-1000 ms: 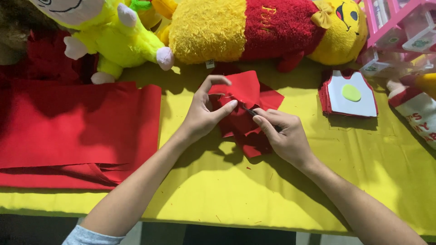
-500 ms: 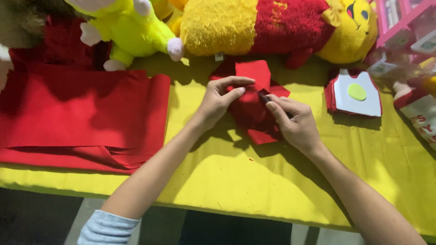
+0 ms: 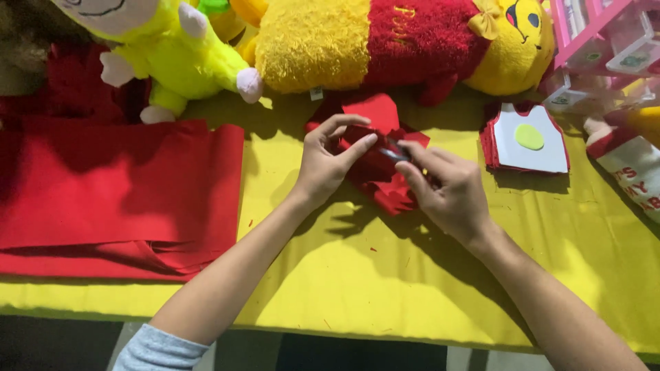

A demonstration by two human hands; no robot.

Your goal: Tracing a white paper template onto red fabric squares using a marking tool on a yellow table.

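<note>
In the head view, a small stack of red felt pieces point(image 3: 377, 161) is held near the middle of the yellow table point(image 3: 357, 288), toward its far edge. The left hand point(image 3: 323, 161) is closed on the stack from the left, thumb and fingers pinching the cloth. The right hand point(image 3: 447, 192) is pinched shut on a thin dark tool point(image 3: 393, 152) at the stack's right side. Folded red fabric point(image 3: 117, 192) is spread along the left edge.

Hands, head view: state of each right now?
Left hand: pinching the red felt pieces.
Right hand: closed on the same red felt pieces, fingertips at the top edge.
</note>
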